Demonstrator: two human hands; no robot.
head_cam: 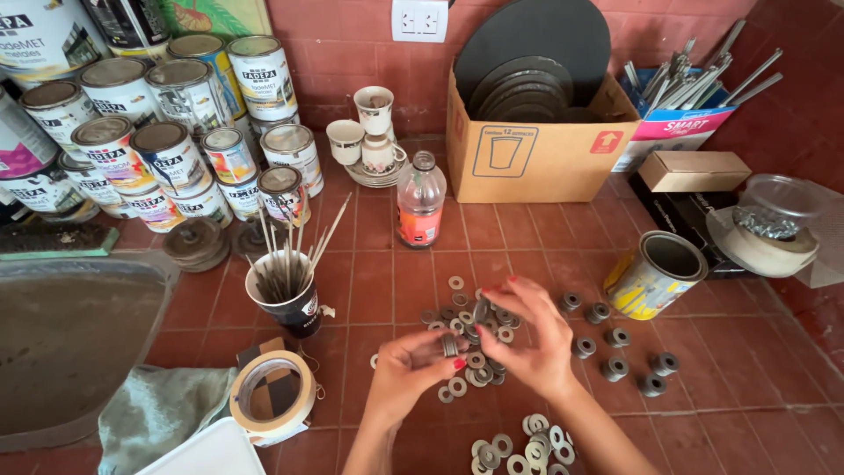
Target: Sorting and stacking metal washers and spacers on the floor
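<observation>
Both hands over the washer pile [470, 339] in the middle of the red tiled table [387, 273].

Left hand [409, 374]: fingers curled shut around a short stack of washers [449, 345], held edge-on between thumb and fingertips. Right hand [532, 339]: fingers bent down at the top of the pile, pinching what looks like one more washer [481, 310]; the exact grip is partly hidden by the fingers.

Step in hand, my read: gathering loose washers into a stack, one at a time, left holding, right feeding.

Layout:
- Second batch of washers [523, 450] nearer the body, well apart from the main pile.
- Small grey spacers [615, 352] spread out right of the pile, most standing on end.
- Open tin can [655, 274] lying tilted, just beyond the spacers.
- Cup of thin rods [286, 295] left of the pile, tape roll [272, 398] near the left wrist.
- Clear bottle [420, 200] behind, cardboard box of dark discs [527, 132] against the wall, paint cans [167, 123] stacked far left.

Next move calls for: bringing the picked washer flat against the end of the stack and lining it up, while the left thumb keeps pressure so the stack doesn't fan out. Risk: thin washers slip sideways easily if the grip loosens.
</observation>
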